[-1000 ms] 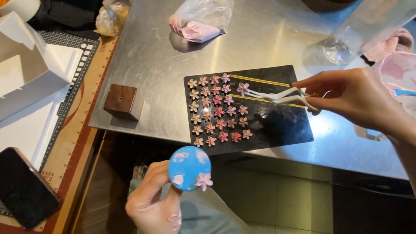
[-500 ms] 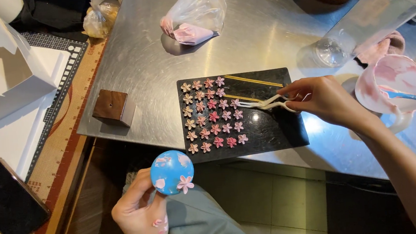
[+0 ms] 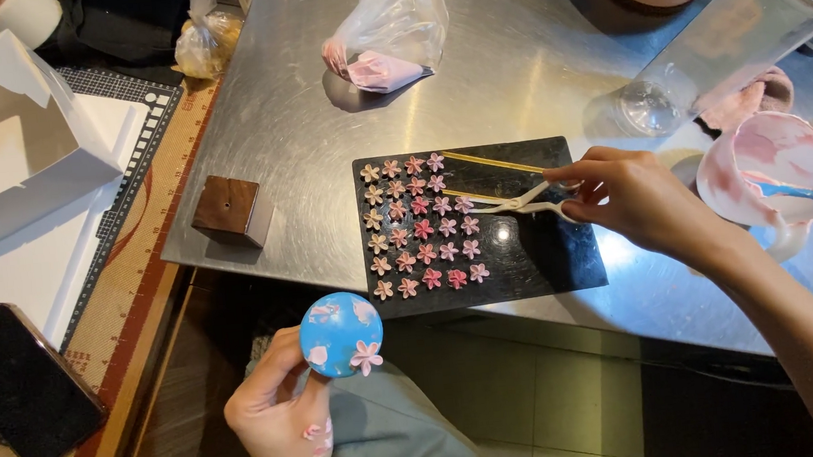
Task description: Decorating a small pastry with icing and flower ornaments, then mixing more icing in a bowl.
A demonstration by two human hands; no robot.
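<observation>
Head cam looking down: the right hand [image 3: 634, 199] pinches small scissors [image 3: 522, 203] over the pink flowers [image 3: 421, 225] lined up on the black board [image 3: 546, 255], while the left hand [image 3: 281, 416], near and low, has fingers wrapped closed holding up a blue round cake [image 3: 340, 334] with pink blossoms.

This is looking like a cake-decorating kitchen or small bakery workspace. A stainless steel worktable [image 3: 511, 82] is filling the middle of the frame, carrying a piping bag of pink icing [image 3: 381, 54] and a black board of sugar flowers [image 3: 536, 256]. A white cake box [image 3: 7, 146] is sitting at upper left.
</observation>
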